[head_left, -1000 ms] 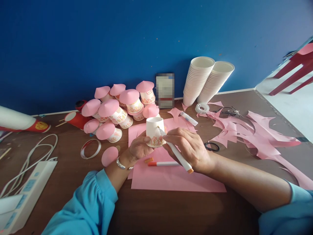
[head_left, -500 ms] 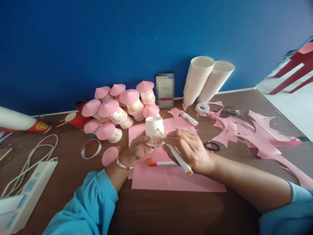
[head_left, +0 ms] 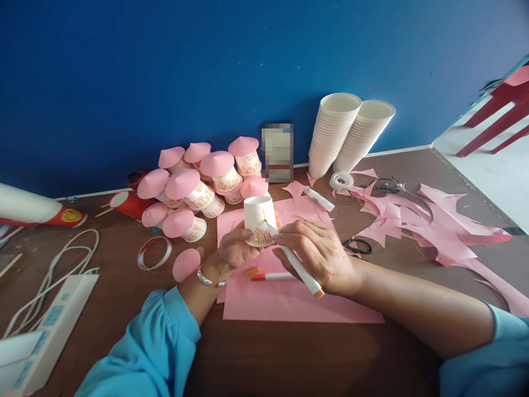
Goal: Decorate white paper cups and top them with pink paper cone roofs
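Blue wall backs our table; near its middle, over the pink sheet, our left hand grips an upturned paper cup while our right hand pinches a marker, tip touching the cup.

The cup in your left hand is white, banded with orange-red flower drawings. The marker in your right hand is white with an orange end. The sheet beneath is pink, the desk brown. Behind the sheet, patterned cups wear pink caps; the wall is blue.
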Demonstrator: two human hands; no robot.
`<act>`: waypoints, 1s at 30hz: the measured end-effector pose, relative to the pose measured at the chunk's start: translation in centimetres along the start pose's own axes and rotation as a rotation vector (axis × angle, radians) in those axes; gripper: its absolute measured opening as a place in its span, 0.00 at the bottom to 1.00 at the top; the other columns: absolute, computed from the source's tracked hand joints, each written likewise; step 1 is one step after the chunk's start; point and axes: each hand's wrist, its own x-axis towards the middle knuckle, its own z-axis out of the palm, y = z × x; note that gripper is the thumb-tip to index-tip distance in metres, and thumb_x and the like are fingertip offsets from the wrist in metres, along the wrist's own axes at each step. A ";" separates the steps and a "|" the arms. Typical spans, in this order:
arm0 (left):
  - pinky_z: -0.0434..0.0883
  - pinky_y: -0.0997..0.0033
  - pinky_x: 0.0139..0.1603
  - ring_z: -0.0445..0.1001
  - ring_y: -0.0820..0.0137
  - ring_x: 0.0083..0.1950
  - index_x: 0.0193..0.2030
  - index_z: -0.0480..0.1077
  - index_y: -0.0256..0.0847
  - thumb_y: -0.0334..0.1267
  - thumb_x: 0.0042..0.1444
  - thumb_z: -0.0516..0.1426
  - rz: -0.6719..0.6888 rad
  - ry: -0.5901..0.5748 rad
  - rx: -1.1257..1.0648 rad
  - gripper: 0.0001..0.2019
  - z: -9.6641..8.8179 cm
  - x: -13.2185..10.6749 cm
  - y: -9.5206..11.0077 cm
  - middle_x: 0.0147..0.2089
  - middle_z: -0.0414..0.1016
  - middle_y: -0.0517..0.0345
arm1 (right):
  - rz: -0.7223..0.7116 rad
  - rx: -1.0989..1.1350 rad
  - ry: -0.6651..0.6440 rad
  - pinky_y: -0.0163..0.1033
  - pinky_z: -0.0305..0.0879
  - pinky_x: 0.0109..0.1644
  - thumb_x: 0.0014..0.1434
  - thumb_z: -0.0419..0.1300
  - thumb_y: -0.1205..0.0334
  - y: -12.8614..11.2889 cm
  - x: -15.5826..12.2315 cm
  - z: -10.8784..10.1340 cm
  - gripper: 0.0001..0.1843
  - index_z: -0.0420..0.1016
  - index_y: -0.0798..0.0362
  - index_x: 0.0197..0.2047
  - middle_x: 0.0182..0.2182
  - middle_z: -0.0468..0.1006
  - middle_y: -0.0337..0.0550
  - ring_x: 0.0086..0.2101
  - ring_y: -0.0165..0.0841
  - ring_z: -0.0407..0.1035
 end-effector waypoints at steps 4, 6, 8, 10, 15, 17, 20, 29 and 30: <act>0.75 0.62 0.41 0.78 0.60 0.38 0.52 0.74 0.40 0.47 0.45 0.69 0.017 -0.013 0.014 0.28 0.1 0.0 0.1 0.31 0.75 0.59 | 0.005 0.013 0.000 0.42 0.73 0.35 0.66 0.59 0.73 0.0 -0.1 0.1 0.09 0.69 0.58 0.49 0.34 0.80 0.49 0.34 0.38 0.76; 0.74 0.63 0.38 0.78 0.61 0.37 0.54 0.74 0.40 0.47 0.45 0.69 0.009 -0.007 0.014 0.29 0.1 0.0 0.1 0.31 0.75 0.59 | 0.006 0.020 -0.003 0.42 0.73 0.36 0.66 0.60 0.73 0.0 -0.1 0.1 0.08 0.69 0.58 0.49 0.34 0.80 0.50 0.34 0.38 0.76; 0.74 0.64 0.38 0.78 0.61 0.37 0.54 0.74 0.40 0.47 0.45 0.68 0.002 -0.002 0.015 0.29 0.1 0.0 0.1 0.30 0.75 0.59 | 0.002 0.021 -0.005 0.42 0.73 0.36 0.66 0.60 0.73 -0.1 -0.1 0.1 0.08 0.69 0.58 0.49 0.34 0.80 0.50 0.34 0.39 0.76; 0.74 0.63 0.39 0.79 0.60 0.38 0.53 0.74 0.41 0.46 0.46 0.68 0.003 -0.005 0.009 0.27 0.1 -0.1 0.2 0.31 0.76 0.59 | 0.004 0.022 -0.002 0.42 0.73 0.36 0.66 0.60 0.73 -0.1 0.0 0.1 0.09 0.69 0.58 0.50 0.34 0.80 0.50 0.34 0.38 0.76; 0.74 0.63 0.40 0.80 0.59 0.41 0.52 0.73 0.42 0.44 0.45 0.68 0.005 -0.001 -0.010 0.26 0.3 -0.1 0.2 0.33 0.77 0.58 | 0.009 0.007 -0.024 0.42 0.71 0.35 0.66 0.59 0.73 -0.3 0.1 -0.1 0.10 0.69 0.58 0.51 0.34 0.80 0.49 0.33 0.38 0.75; 0.74 0.63 0.41 0.79 0.60 0.41 0.52 0.73 0.41 0.45 0.44 0.68 0.005 0.006 -0.017 0.27 0.3 0.0 0.2 0.32 0.77 0.59 | 0.013 0.006 -0.040 0.41 0.71 0.36 0.67 0.59 0.72 -0.3 0.2 -0.3 0.10 0.70 0.57 0.52 0.35 0.80 0.49 0.33 0.37 0.75; 0.74 0.64 0.40 0.78 0.63 0.38 0.53 0.72 0.40 0.45 0.45 0.68 0.001 -0.016 -0.022 0.28 0.1 0.0 0.1 0.32 0.76 0.60 | 0.019 0.017 -0.027 0.40 0.71 0.35 0.68 0.57 0.71 -0.3 0.3 -0.4 0.12 0.69 0.56 0.54 0.35 0.80 0.47 0.33 0.36 0.75; 0.70 0.65 0.46 0.73 0.63 0.45 0.51 0.72 0.41 0.45 0.54 0.68 0.171 0.083 0.239 0.20 0.5 0.2 -0.7 0.42 0.74 0.56 | -0.125 -0.038 -0.017 0.40 0.71 0.32 0.66 0.61 0.70 -0.7 -0.2 -0.3 0.07 0.72 0.59 0.48 0.31 0.78 0.45 0.31 0.35 0.74; 0.69 0.65 0.47 0.72 0.64 0.46 0.52 0.72 0.42 0.44 0.54 0.69 0.211 0.118 0.282 0.22 0.6 0.2 -0.8 0.43 0.74 0.57 | -0.132 -0.051 -0.028 0.40 0.72 0.32 0.66 0.61 0.70 -0.6 -0.4 -0.2 0.07 0.72 0.58 0.48 0.31 0.78 0.45 0.31 0.35 0.74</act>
